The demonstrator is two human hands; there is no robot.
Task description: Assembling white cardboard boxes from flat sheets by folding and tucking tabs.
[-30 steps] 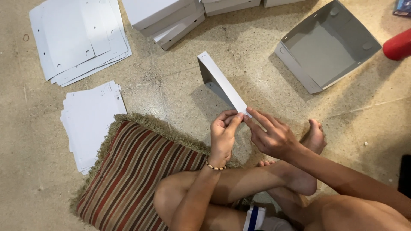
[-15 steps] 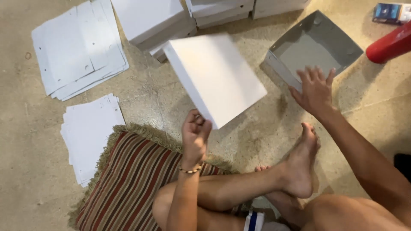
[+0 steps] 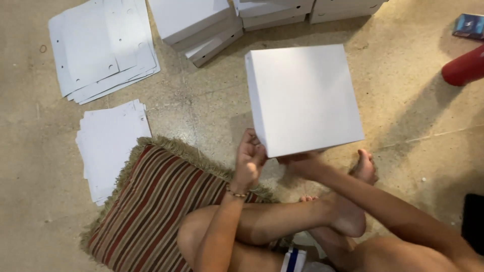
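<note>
A square white cardboard box point(image 3: 305, 98), closed, is held up in front of me, its flat face turned to the camera. My left hand point(image 3: 249, 160) grips its near left corner with curled fingers. My right hand point(image 3: 301, 162) holds the box from underneath at its near edge and is mostly hidden by it. My crossed bare legs and feet lie below the box, over a striped cushion point(image 3: 151, 206).
Flat white cardboard sheets lie in a fanned pile point(image 3: 101, 48) at far left and a second stack point(image 3: 111, 146) beside the cushion. Several finished white boxes point(image 3: 201, 25) line the far side. A red cylinder point(image 3: 465, 68) and a small blue packet point(image 3: 468, 25) sit at right.
The flat lid held edge-on a second ago was swung face-up by my left hand while my right reached to the open tray; now both hands hold one closed box and the tray is gone from view.
</note>
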